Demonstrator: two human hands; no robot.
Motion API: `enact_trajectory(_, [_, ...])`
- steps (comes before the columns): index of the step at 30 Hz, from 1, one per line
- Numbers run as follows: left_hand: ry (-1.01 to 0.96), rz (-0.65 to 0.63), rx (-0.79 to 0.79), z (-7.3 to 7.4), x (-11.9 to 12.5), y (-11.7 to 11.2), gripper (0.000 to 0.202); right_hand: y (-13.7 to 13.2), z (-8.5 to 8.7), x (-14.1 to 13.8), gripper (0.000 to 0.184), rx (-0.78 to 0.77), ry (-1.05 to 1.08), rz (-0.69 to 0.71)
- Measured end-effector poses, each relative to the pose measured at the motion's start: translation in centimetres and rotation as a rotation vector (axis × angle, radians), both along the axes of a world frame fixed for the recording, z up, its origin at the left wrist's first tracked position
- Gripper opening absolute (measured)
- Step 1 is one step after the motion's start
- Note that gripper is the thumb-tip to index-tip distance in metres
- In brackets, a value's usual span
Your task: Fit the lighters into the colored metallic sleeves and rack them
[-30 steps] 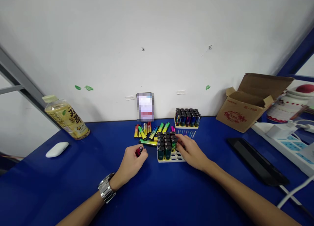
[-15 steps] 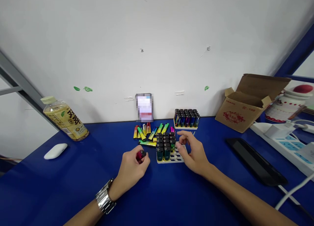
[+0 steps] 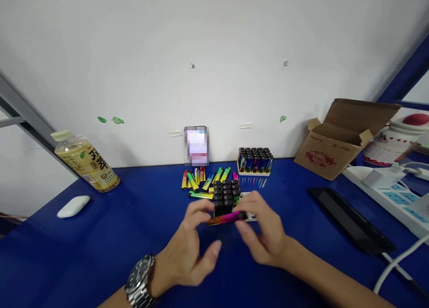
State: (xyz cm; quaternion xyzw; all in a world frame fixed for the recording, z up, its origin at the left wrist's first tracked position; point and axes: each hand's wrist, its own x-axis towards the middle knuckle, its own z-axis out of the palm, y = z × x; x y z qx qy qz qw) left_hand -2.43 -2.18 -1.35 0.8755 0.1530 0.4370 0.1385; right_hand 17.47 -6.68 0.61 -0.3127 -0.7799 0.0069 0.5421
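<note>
A magenta-and-gold lighter lies level between my hands, in front of the white rack. Its black top end is pinched by the fingers of my right hand. My left hand is open, thumb and fingers wide apart, with its fingertips close to the lighter's gold end. Whether they touch it I cannot tell. Behind stand several black-topped lighters upright in the rack, which my right hand partly hides. Loose colourful lighters lie on the blue table just left of the rack.
A full rack of lighters stands farther back, near the wall. A phone leans against the wall. Drink bottle and white case are at left. At right are a cardboard box, a black device and a power strip.
The lighter has passed from my left hand's grip to my right hand and now lies level. My left hand has opened; my right hand has come left and nearer from the rack.
</note>
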Motion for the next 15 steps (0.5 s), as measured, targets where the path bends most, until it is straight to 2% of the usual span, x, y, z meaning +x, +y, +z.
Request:
enact_trajectory(1, [-0.019,0.076,-0.001,-0.1,-0.3,0.9,0.046,0.2,0.1,0.6,0.022,0.0,0.074,-0.043])
enact_trajectory(3, [-0.006,0.332,-0.049,-0.7,-1.0,2.9,0.043,0.8,0.2,2.0,0.019,0.006,0.168,-0.146])
enact_trajectory(5, [0.175,0.534,-0.114,-1.4,-1.8,4.9,0.043,1.4,0.1,3.2,0.013,-0.01,0.171,-0.222])
enact_trajectory(7, [0.358,0.627,-0.143,-1.8,-2.4,6.3,0.044,1.9,-0.1,4.1,0.009,-0.02,0.118,-0.243])
enact_trajectory(9, [0.465,0.667,-0.137,-1.8,-2.7,6.9,0.044,2.3,-0.5,4.6,0.008,-0.042,0.052,-0.224])
enact_trajectory(15, [0.704,0.877,-0.004,-0.2,-2.6,6.0,0.033,2.6,-1.1,4.6,0.009,-0.121,-0.183,-0.141])
